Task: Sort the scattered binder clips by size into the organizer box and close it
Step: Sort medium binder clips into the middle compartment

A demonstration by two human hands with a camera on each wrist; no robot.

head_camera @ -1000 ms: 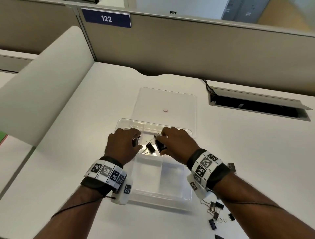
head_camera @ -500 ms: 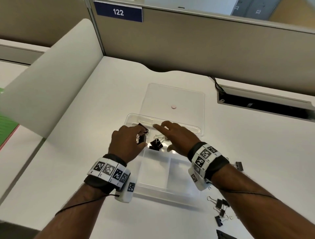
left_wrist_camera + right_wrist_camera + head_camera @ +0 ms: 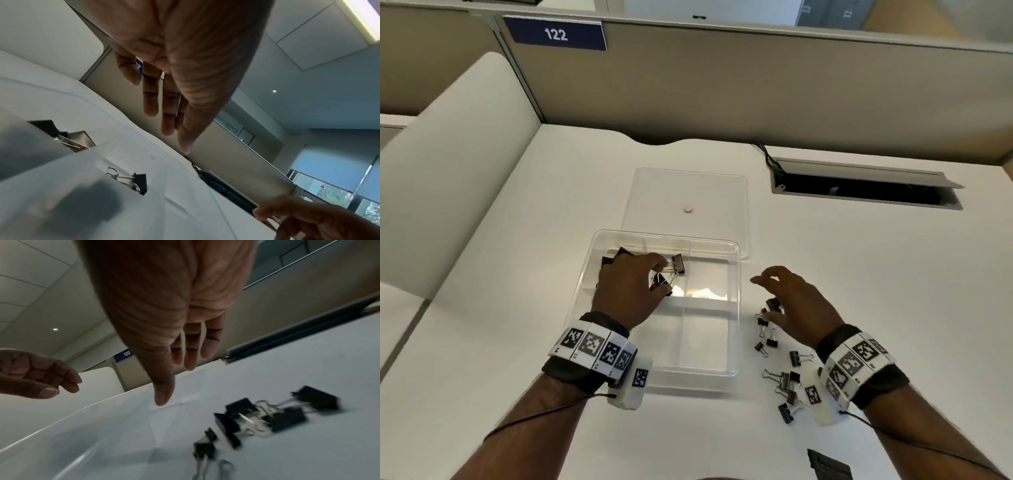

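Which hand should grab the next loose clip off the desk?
Right. The right hand hovers open directly over the scattered binder clips, which lie on the desk right of the organizer box. The left hand is across the box, over the far-left compartment.

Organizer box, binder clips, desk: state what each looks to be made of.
Organizer box: clear, glossy plastic, probably; the desk shows through its walls and dividers.
Binder clips: dark bodies, likely painted metal, with shiny silver wire handles, seen most closely in the right wrist view.
Desk: white, smooth and matte, perhaps laminate; the core is hidden.
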